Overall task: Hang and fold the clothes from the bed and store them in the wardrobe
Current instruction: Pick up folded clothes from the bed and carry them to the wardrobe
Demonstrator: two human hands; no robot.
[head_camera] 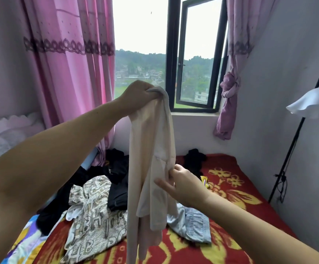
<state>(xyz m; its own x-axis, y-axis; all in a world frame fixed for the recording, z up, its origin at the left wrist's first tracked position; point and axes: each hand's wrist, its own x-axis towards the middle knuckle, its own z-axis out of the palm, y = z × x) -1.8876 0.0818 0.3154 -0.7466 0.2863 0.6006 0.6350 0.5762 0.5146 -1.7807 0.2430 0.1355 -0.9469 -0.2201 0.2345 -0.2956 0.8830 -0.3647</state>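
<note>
Cream garment (151, 149) held up over the bed (231, 187), bunched at its top edge in the left hand (137, 94), fingers curled tight round the cloth. Lower down on the same garment, right hand (183, 184) pinching a fold between thumb and fingers, forefinger stretched out along the fabric. Hanging in a long twisted column, sleeves or legs dangling toward the bed, exact shape not readable. Under the garment, on the red flowered bed cover: letter-print top (90, 216), black clothes (116, 178), pale denim piece (193, 220), all loosely heaped. Likely risks, judged from this pose: thin pinch slipping off the fold, so no proper spread and a crooked fold or lopsided hang; dangling ends dropping into the heap below and snagging or dragging the print top along; top bunch gripped at the wrong edge, leaving the garment twisted or inside out. Beyond the garment, open window (196, 54); to its right, white lamp shade (314, 103), close enough to be clipped by a wide shake-out.
</note>
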